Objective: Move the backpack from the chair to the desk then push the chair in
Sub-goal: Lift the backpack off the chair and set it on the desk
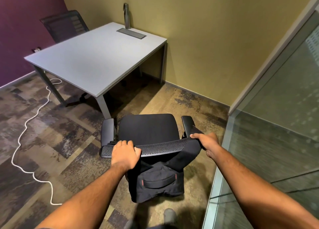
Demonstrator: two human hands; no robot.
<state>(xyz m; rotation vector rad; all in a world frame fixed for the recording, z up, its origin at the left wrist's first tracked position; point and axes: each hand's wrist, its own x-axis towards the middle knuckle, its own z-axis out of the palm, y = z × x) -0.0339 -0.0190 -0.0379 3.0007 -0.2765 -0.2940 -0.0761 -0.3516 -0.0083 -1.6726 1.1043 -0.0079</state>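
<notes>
One black backpack (158,180) hangs behind the chair (148,130), slung by its strap (186,156) over the top of the mesh backrest (155,148), so its weight is carried by that rim and it dangles toward 6 o'clock, close to the person. The right hand (206,141) is closed on the strap where it crosses the backrest's right end, at about 3 o'clock from the bag's top (likely to lift the loop clear). The left hand (125,153) curls its fingers over the rim at 9 o'clock, seemingly steadying the chair against rolling. The seat itself is bare. At 11 o'clock stands the grey desk (89,61), well apart from the chair, a metal bottle (126,16) at its far edge. A white cable (25,125) trails over the carpet at 9 o'clock
</notes>
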